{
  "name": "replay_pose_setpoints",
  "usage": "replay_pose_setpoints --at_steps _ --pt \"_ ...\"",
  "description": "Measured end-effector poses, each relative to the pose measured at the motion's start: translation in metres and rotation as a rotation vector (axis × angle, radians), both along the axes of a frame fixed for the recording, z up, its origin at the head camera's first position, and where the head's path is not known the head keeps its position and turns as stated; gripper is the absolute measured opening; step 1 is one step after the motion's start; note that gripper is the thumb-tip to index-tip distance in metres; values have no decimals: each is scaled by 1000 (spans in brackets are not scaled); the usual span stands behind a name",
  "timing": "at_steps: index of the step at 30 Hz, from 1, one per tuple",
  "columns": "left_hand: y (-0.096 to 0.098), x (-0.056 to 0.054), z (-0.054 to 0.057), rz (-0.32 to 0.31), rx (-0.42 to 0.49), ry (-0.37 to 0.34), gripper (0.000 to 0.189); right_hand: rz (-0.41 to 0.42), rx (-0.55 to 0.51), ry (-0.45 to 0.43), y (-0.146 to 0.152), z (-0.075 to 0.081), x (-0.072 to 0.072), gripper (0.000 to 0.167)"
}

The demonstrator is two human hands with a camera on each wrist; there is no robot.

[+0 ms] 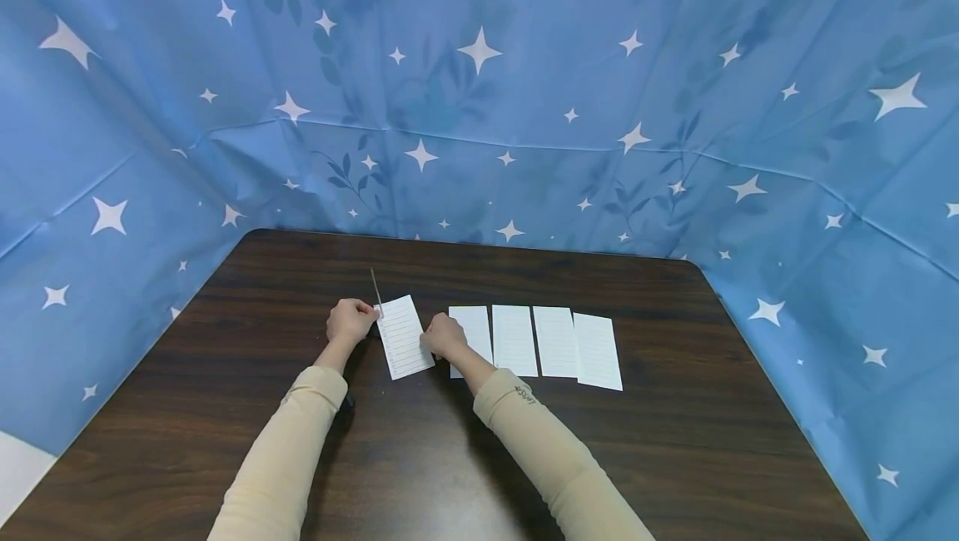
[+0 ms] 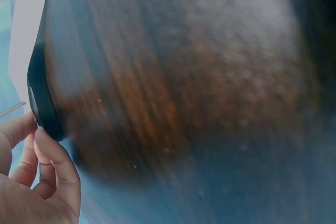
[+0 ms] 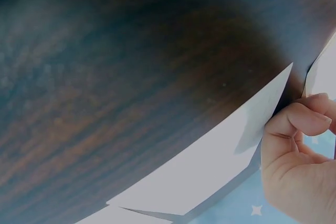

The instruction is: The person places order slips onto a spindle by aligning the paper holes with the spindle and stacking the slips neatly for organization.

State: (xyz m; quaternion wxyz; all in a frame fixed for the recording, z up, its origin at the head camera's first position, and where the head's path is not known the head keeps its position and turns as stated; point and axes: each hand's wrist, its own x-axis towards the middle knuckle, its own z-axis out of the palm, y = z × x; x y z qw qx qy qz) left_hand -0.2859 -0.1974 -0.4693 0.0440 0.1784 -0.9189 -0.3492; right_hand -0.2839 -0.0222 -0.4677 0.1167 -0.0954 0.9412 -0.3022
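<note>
A white lined card is held tilted between both hands, left of a row of similar cards. My left hand pinches its upper left edge, with thumb and fingertips together in the left wrist view. A thin brownish stick slants up from that corner, its lower end overlapping the card close to the left fingertips. On the card's right edge, my right hand grips with curled fingers. Its thumb and forefinger meet at the paper in the right wrist view. A dark band shows under the card's edge by the left fingertips.
Several white lined cards lie side by side to the right, and the right hand partly covers the nearest. The rightmost card sits slightly askew. Behind the dark wood table hangs a blue curtain with white stars.
</note>
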Motion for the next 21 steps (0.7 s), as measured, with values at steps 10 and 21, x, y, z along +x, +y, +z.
replay_pose_setpoints --at_steps 10,21 --pt "1 -3 2 7 105 -33 19 5 43 28 1 19 14 42" --pt "-5 -7 1 -36 233 -84 31 66 -68 8 3 -88 -60 8"
